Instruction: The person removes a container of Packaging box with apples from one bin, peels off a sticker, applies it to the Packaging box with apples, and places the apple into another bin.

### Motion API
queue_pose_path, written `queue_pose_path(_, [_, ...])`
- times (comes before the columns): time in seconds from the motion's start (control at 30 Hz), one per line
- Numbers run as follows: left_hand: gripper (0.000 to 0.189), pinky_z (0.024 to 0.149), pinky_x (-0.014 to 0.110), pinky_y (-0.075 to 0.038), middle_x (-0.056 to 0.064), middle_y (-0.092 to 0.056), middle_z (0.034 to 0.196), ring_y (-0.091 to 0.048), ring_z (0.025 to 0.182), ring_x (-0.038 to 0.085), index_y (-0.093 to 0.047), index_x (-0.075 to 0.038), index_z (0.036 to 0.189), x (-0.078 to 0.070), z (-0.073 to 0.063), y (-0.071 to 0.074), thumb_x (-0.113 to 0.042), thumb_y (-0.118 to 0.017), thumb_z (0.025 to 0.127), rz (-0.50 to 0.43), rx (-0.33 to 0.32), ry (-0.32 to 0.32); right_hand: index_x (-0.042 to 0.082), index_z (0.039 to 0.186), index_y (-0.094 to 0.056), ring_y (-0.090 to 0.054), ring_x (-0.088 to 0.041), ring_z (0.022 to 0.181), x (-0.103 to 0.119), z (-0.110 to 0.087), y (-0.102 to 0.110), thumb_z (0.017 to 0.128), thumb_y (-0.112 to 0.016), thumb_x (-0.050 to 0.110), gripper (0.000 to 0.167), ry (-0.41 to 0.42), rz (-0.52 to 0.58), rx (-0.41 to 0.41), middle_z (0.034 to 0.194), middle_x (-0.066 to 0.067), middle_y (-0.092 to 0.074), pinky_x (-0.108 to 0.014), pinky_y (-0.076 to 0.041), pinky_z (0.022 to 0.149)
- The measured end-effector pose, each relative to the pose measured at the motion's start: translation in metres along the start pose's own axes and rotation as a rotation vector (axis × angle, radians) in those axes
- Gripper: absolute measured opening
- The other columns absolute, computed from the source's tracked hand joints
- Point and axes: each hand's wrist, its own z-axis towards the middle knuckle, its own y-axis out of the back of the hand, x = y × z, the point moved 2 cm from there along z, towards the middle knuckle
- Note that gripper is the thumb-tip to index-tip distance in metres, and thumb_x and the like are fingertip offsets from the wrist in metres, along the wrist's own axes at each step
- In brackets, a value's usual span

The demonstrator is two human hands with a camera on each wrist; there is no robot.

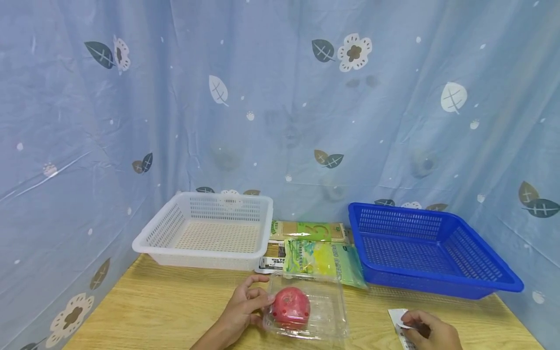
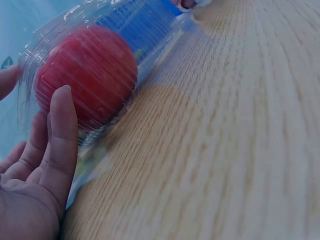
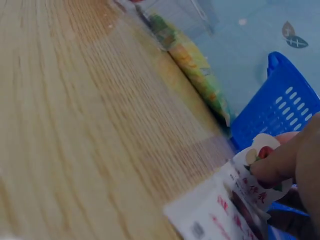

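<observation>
My left hand (image 1: 246,307) grips the left side of a clear plastic clamshell box (image 1: 325,311), its thumb at the edge. Inside the box, towards the left, sits a round red thing (image 1: 292,305) like a fruit; the left wrist view shows it as a red ball (image 2: 92,75) behind ribbed plastic. Low on the right of the table, my right hand (image 1: 433,331) pinches a white printed sticker strip (image 1: 398,318). Seen from the right wrist, a rounded label (image 3: 257,187) with a fruit picture lifts under the thumb, over a strip with red characters (image 3: 212,215).
Behind the box lie a yellow-green packet (image 1: 323,260), a long green and tan packet (image 1: 310,231) and a dark-and-white packet (image 1: 273,257). A white basket (image 1: 201,260) stands at the back left, a blue basket (image 1: 420,282) at the back right. A patterned blue curtain (image 1: 280,97) hangs around the table.
</observation>
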Motion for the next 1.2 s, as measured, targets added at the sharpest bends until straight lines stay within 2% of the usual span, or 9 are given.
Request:
queue_pose_path(0.13, [0.064,0.052,0.025,-0.058,-0.001,-0.063,0.084,-0.059,0.067,0.010,-0.034,0.001,0.140,-0.001,0.000,0.000,-0.010,-0.073,0.090,-0.007,0.001,-0.003,0.008,0.083,-0.070,-0.059,0.005,0.066,0.005,0.000,0.003,0.069,-0.080,-0.013,0.027,0.077,0.020,-0.106,0.073,0.004,-0.067,-0.012,-0.053,0.054])
queue_pose_path(0.4, [0.064,0.052,0.024,-0.057,-0.001,-0.062,0.082,-0.058,0.067,0.009,-0.034,0.002,0.140,-0.001,0.002,-0.001,-0.009,-0.073,0.090,-0.018,0.006,-0.012,0.006,0.088,-0.073,-0.063,0.006,0.074,0.013,0.000,0.006,0.074,-0.071,-0.017,0.027,0.025,0.085,-0.099,0.085,-0.002,-0.070,-0.017,-0.058,0.059])
queue_pose_path(0.6, [0.063,0.050,0.024,-0.057,-0.002,-0.062,0.081,-0.059,0.066,0.009,-0.035,0.001,0.139,-0.002,0.002,-0.002,-0.009,-0.073,0.090,-0.016,0.004,-0.015,0.004,0.090,-0.074,-0.062,0.008,0.078,0.021,-0.001,0.007,0.073,-0.070,-0.020,0.030,0.081,0.098,-0.137,0.087,-0.004,-0.070,-0.012,-0.057,0.062])
queue_pose_path(0.7, [0.063,0.050,0.024,-0.057,-0.003,-0.062,0.081,-0.059,0.066,0.009,-0.035,0.001,0.139,-0.002,0.002,-0.003,-0.009,-0.073,0.090,-0.018,0.003,-0.013,0.003,0.094,-0.073,-0.062,0.006,0.077,0.024,-0.002,0.008,0.072,-0.070,-0.022,0.033,0.117,0.110,-0.164,0.086,-0.001,-0.069,-0.012,-0.057,0.060])
queue_pose_path(0.83, [0.063,0.050,0.024,-0.057,-0.002,-0.062,0.082,-0.059,0.066,0.009,-0.035,0.001,0.139,-0.002,0.001,-0.004,-0.010,-0.073,0.090,-0.018,0.002,-0.010,0.001,0.099,-0.073,-0.062,0.006,0.077,0.026,-0.003,0.010,0.073,-0.065,-0.024,0.037,0.126,0.135,-0.202,0.083,0.005,-0.064,-0.010,-0.055,0.060])
queue_pose_path(1.07, [0.064,0.051,0.026,-0.058,0.000,-0.068,0.084,-0.061,0.068,0.011,-0.035,-0.001,0.141,-0.001,-0.003,-0.002,-0.011,-0.074,0.090,-0.007,-0.005,0.011,-0.005,0.101,-0.070,-0.061,0.013,0.078,0.035,-0.002,0.016,0.071,-0.064,-0.030,0.039,0.203,0.210,-0.305,0.083,0.011,-0.066,-0.006,-0.054,0.064])
queue_pose_path(1.2, [0.065,0.051,0.026,-0.058,0.001,-0.070,0.084,-0.062,0.067,0.012,-0.035,-0.001,0.141,0.000,-0.003,-0.001,-0.011,-0.074,0.090,-0.009,-0.005,0.012,-0.004,0.110,-0.069,-0.062,0.015,0.082,0.051,0.000,0.024,0.074,-0.068,-0.027,0.042,0.178,0.223,-0.299,0.086,0.013,-0.066,-0.008,-0.055,0.065])
